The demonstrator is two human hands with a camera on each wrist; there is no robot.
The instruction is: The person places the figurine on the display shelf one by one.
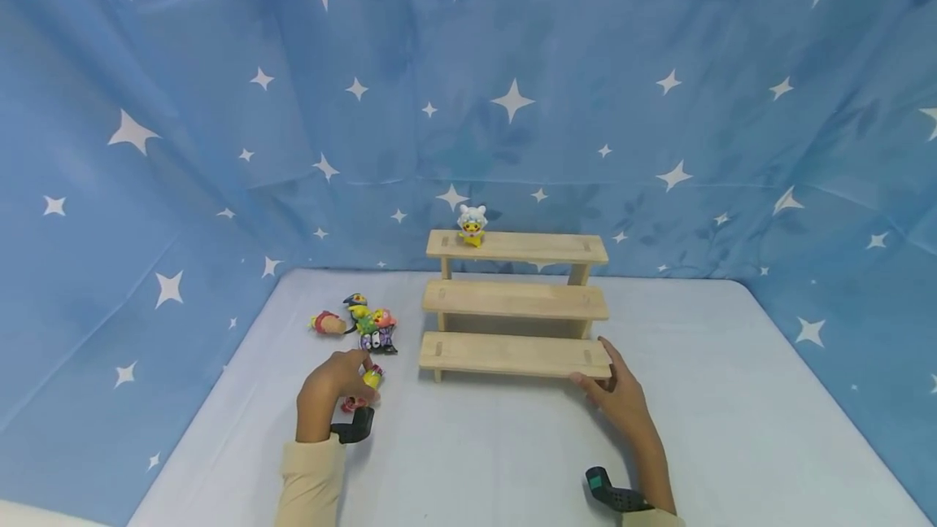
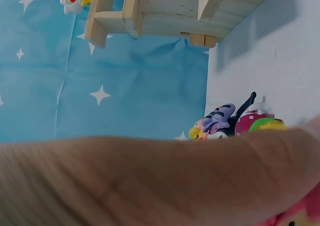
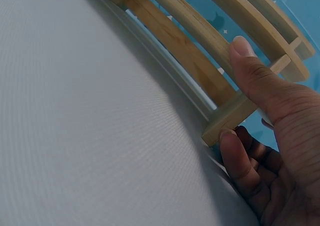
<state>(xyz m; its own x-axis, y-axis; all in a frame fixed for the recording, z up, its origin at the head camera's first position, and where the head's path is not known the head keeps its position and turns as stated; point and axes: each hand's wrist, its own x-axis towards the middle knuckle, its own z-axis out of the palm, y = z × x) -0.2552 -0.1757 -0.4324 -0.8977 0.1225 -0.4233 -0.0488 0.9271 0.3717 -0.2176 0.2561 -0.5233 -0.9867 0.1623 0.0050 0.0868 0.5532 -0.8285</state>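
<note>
In the head view, my left hand [image 1: 338, 389] is at a small yellow figurine [image 1: 372, 377] with a red top, thumb and fingers on either side of it. A reddish figurine [image 1: 355, 404] lies partly under that hand. My left thumb [image 2: 165, 178] hides most of both in the left wrist view. My right hand [image 1: 622, 397] grips the right end of the lowest step of a three-tier wooden display stand [image 1: 512, 354]. In the right wrist view, the thumb [image 3: 252, 68] lies against the board, with curled fingers [image 3: 237, 158] at its end.
A yellow figurine in a white hood [image 1: 472, 226] stands on the top step, left of centre. Several figurines lie left of the stand, among them a purple-and-black one [image 1: 378, 339] and a brown one [image 1: 329, 324]. A blue star-patterned cloth [image 1: 512, 145] hangs behind the white table [image 1: 498, 446].
</note>
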